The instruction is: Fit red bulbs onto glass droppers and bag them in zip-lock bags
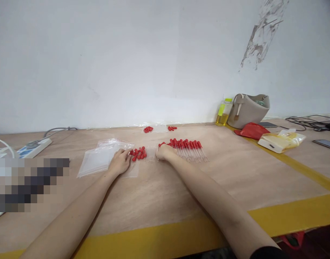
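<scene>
My left hand (120, 162) lies at the left of a loose pile of red rubber bulbs (140, 154), its fingertips closed on a bulb at the pile's edge. To the right of the pile, thin clear tubes (151, 154) are lined up side by side without bulbs. My right hand (166, 153) is closed over the row of tubes, and whatever its fingers hold is hidden. Beyond it, droppers with red bulbs (186, 144) on their far ends form a neat row. Clear zip bags (98, 158) lie beside and partly under my left hand.
Two small groups of red bulbs (148, 129) lie near the wall, with clear plastic between. At the right stand a bottle (223, 112) and a grey bag (248, 112), near a red pouch (251, 131), a tissue pack (280, 140), cables and a phone (326, 144). A power strip (36, 147) is left.
</scene>
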Tool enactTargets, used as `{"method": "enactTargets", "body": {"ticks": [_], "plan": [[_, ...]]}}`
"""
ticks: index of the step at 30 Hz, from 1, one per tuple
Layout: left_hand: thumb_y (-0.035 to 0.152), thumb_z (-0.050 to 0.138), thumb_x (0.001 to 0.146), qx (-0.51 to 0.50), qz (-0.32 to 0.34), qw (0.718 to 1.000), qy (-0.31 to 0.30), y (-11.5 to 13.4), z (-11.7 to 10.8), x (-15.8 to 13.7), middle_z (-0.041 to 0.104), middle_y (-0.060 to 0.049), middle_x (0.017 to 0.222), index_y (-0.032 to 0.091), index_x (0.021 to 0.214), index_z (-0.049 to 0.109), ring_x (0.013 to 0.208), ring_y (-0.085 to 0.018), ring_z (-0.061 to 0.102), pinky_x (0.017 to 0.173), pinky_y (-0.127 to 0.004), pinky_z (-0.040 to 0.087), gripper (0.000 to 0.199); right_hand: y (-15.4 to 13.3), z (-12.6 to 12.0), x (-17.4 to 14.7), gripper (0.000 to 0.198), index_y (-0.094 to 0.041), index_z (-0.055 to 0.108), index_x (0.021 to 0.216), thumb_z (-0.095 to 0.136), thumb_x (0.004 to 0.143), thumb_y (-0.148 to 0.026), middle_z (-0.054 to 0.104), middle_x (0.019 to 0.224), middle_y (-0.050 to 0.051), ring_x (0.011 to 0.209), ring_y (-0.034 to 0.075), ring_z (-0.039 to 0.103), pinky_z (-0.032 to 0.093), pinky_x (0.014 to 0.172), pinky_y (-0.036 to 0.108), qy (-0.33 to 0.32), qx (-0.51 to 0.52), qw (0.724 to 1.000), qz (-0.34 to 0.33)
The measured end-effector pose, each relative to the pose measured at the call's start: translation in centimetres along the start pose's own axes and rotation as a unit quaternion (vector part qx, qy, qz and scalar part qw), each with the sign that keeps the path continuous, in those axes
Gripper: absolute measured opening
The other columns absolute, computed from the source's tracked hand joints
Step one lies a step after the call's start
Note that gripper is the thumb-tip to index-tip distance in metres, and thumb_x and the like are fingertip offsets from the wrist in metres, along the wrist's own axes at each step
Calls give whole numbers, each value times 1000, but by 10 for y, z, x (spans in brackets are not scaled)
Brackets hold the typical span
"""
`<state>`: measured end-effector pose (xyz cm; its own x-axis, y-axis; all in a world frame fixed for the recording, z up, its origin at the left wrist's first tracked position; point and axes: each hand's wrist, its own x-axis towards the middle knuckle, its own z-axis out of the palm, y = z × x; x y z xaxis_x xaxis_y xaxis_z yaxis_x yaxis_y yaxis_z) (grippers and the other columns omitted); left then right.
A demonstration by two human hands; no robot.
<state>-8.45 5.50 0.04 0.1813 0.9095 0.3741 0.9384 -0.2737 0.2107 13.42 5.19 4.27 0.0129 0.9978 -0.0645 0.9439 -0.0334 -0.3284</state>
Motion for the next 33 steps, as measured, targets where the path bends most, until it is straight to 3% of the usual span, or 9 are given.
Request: {"method": "enactTargets", "body": {"ticks": [3, 6, 12, 16, 20, 24, 26, 29, 33], "plan": [[31, 42, 79, -30, -19, 999, 24, 0, -2, 0, 54, -6, 90, 19, 103, 52, 81, -20, 54, 77, -31, 42, 28, 10, 0, -10, 24, -15, 63, 86, 46, 77, -29, 65, 85, 11, 77, 22, 61, 41, 60, 27, 12, 24, 999, -18], [32, 48, 75, -63, -41, 996, 41, 2, -4, -1, 56, -4, 91, 20, 97, 48, 69, -17, 55, 66, -28, 43, 25, 32, -2, -29, 23, -14, 60, 75, 41, 80, -28, 63, 77, 9, 72, 18, 58, 38, 59, 23, 61, 72, 991, -99], [31, 51, 73, -141, -86, 980, 114, 9, -13, -1, 58, 0, 75, 19, 89, 46, 60, -15, 55, 59, -26, 42, 21, 85, 0, -66, 17, -14, 54, 89, 39, 82, -17, 61, 82, 6, 74, 14, 55, 40, 66, 24, 149, 167, 931, -288], [31, 51, 75, -234, -43, 950, 202, 26, -18, -7, 59, -2, 82, 18, 100, 49, 68, -15, 57, 63, -26, 45, 29, 102, 7, -77, 19, -17, 54, 94, 38, 84, -17, 60, 92, 7, 83, 15, 54, 41, 74, 27, 189, 194, 903, -333], [33, 54, 74, -393, 3, 914, 102, 63, -7, -28, 63, -5, 82, 15, 81, 59, 77, -17, 60, 71, -28, 46, 20, 103, 14, -83, 15, -18, 52, 89, 38, 84, -19, 58, 84, 6, 77, 15, 54, 41, 68, 27, 202, 199, 906, -316], [31, 64, 68, -494, 13, 868, -45, 97, 8, -52, 64, -6, 78, 15, 79, 53, 72, -17, 62, 64, -28, 49, 22, 100, 18, -87, 15, -18, 52, 89, 38, 85, -23, 59, 80, 4, 72, 14, 53, 41, 65, 26, 191, 197, 906, -323], [31, 62, 71, -510, 14, 857, -72, 105, 10, -58, 63, -3, 74, 15, 82, 49, 69, -16, 62, 64, -28, 49, 23, 99, 18, -89, 17, -18, 54, 91, 39, 85, -23, 61, 84, 5, 76, 14, 55, 40, 67, 26, 185, 195, 902, -338], [33, 52, 78, -507, 21, 859, -67, 107, 8, -59, 61, -2, 76, 16, 92, 48, 68, -14, 61, 65, -29, 49, 23, 98, 18, -92, 17, -18, 56, 92, 41, 85, -21, 63, 87, 4, 81, 15, 55, 38, 71, 27, 183, 185, 902, -344], [34, 43, 83, -426, 66, 900, -65, 107, 4, -58, 61, -2, 74, 15, 96, 55, 66, -14, 59, 64, -26, 46, 26, 96, 17, -94, 17, -18, 57, 90, 42, 84, -21, 64, 84, 3, 76, 14, 56, 37, 70, 27, 179, 174, 906, -342]]}}
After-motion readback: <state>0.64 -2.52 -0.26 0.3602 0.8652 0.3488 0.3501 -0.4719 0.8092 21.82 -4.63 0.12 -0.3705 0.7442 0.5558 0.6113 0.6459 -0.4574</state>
